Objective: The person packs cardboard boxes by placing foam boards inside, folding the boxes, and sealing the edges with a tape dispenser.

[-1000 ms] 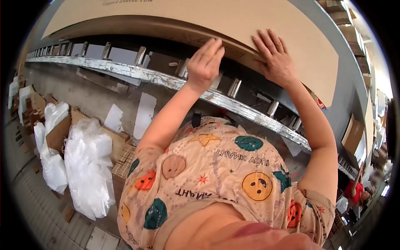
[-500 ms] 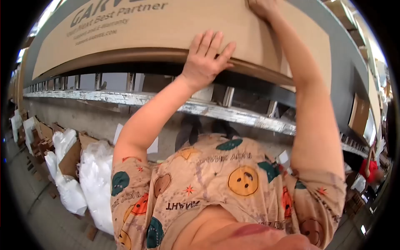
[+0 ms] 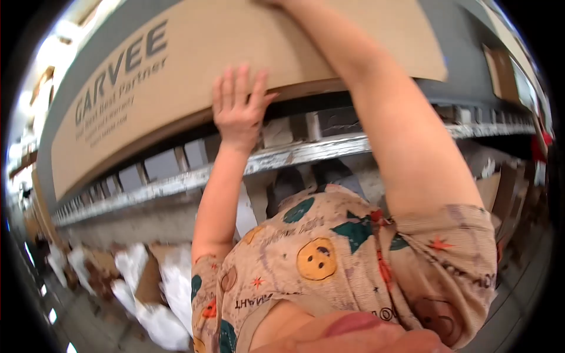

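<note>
Fingers spread, my left hand (image 3: 240, 109) lies on the near edge of a large brown cardboard box (image 3: 194, 65) printed with "GARVEE". It holds nothing. My right arm stretches across the box to the top of the picture, where only a small part of my right hand (image 3: 275, 2) shows; its fingers are cut off by the frame. The box rests on a dark grey surface (image 3: 471, 59) above a roller conveyor with a scuffed metal rail (image 3: 294, 154).
White plastic bags (image 3: 159, 323) and cardboard stand on the floor at the lower left. An open brown carton (image 3: 501, 73) sits at the upper right. Part of a person in red (image 3: 540, 146) shows at the far right edge. My feet are beneath the rail.
The view has swung, showing more of the box's print. My left hand, earlier raised with bent fingers, now lies flat on the box. My right hand has moved away from the near edge, mostly out of frame.
</note>
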A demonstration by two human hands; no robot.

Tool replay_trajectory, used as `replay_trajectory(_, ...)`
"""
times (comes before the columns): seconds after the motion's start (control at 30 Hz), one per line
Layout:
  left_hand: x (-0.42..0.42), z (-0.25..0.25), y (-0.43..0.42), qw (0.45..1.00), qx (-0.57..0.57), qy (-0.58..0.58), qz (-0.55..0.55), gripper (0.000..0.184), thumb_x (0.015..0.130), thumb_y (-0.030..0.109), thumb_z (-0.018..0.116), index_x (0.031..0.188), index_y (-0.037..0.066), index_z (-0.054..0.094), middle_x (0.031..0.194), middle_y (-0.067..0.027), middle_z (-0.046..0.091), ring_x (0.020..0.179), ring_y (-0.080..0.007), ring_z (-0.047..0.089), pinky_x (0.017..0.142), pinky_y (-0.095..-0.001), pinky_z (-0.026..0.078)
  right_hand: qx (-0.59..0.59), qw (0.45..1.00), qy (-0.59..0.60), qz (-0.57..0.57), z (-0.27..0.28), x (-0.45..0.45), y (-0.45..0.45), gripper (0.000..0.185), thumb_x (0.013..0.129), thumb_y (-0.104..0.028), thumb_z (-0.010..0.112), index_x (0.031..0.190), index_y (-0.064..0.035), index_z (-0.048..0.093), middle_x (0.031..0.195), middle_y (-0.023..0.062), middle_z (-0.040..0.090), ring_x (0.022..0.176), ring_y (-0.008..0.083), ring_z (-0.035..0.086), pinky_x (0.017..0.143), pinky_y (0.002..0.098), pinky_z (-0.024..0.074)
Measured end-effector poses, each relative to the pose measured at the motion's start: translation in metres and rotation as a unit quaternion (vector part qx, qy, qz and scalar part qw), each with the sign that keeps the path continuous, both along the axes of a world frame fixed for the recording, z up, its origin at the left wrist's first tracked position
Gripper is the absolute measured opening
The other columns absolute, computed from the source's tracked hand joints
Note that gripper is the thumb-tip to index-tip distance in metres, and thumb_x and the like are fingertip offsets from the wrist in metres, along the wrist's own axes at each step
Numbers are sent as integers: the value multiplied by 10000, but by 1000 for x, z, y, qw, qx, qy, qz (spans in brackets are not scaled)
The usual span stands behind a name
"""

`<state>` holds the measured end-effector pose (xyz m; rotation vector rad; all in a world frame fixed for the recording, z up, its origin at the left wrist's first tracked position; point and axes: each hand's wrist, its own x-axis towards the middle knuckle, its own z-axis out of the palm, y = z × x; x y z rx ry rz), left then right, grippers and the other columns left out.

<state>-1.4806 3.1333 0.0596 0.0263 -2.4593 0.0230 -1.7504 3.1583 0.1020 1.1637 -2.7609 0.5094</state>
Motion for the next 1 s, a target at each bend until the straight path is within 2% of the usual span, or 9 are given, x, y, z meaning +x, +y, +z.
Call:
replay_trajectory(0.07,2,0,-4,1000,-16,6,-11,447,788,354,683,1197,183,621,1263,-85,560,1169,-306,513,1010,-432,379,-71,991,114,-26,-38,7,7,503,898,-384,394,1189,-15,574,1256,228,531,1163,363,496,977,448,388)
replay_trajectory(0.1,2,0,-6,999,-31,9,-10,446,791,357,681,1197,182,620,1261,-92,561,1169,-306,513,1011,-429,381,13,999,35,-8,-22,33,30,432,947,-375,365,1252,-104,507,1338,187,435,1269,384,345,1061,454,276)
replay_trajectory(0.23,-11,10,-12,997,-62,10,-43,458,771,392,690,1147,136,640,1220,-112,576,1128,-320,540,986,-446,406,-36,994,98,45,-23,95,119,468,942,-365,392,1316,-88,441,1352,201,412,1263,394,346,1071,466,263)
replay_trajectory(0.5,-38,30,11,961,-99,-213,-147,836,718,316,733,1403,70,321,1447,-129,339,1347,-290,309,1097,-438,246,-361,931,62,1,-25,115,154,299,828,-76,550,1125,-35,546,1156,176,537,1092,351,470,944,430,400)
replay_trajectory(0.6,-41,27,6,964,-107,-193,-147,835,715,312,738,1402,72,328,1445,-142,341,1340,-305,320,1097,-439,253,-344,901,247,-93,-30,81,257,223,794,-45,557,1007,-77,614,1001,118,611,972,297,568,840,425,444)
replay_trajectory(0.63,-38,26,4,965,-112,-186,-150,842,708,332,741,1401,80,334,1444,-134,346,1338,-301,324,1097,-436,261,-471,861,106,-161,-51,61,309,196,807,-85,572,992,-63,632,997,152,612,938,315,577,820,413,453)
replay_trajectory(0.73,-36,24,2,966,-114,-178,-145,850,699,354,745,1401,101,341,1439,-130,357,1327,-305,344,1090,-428,283,-228,785,-221,-532,-56,26,409,729,772,-602,580,955,103,607,827,235,650,727,341,657,619,368,532)
replay_trajectory(0.8,-39,27,2,967,-120,-172,-147,845,696,361,746,1397,111,348,1436,-131,362,1319,-307,357,1085,-425,292,-189,716,-455,-495,-70,8,407,806,697,-661,631,1018,77,593,788,196,644,633,296,657,510,357,527)
replay_trajectory(1.0,-33,23,-8,967,-122,-179,-136,797,708,376,731,1370,106,378,1404,-133,396,1297,-300,384,1072,-415,308,-302,671,-499,-457,-151,-29,386,689,723,-539,654,1145,-6,541,911,215,617,609,272,643,509,344,545)
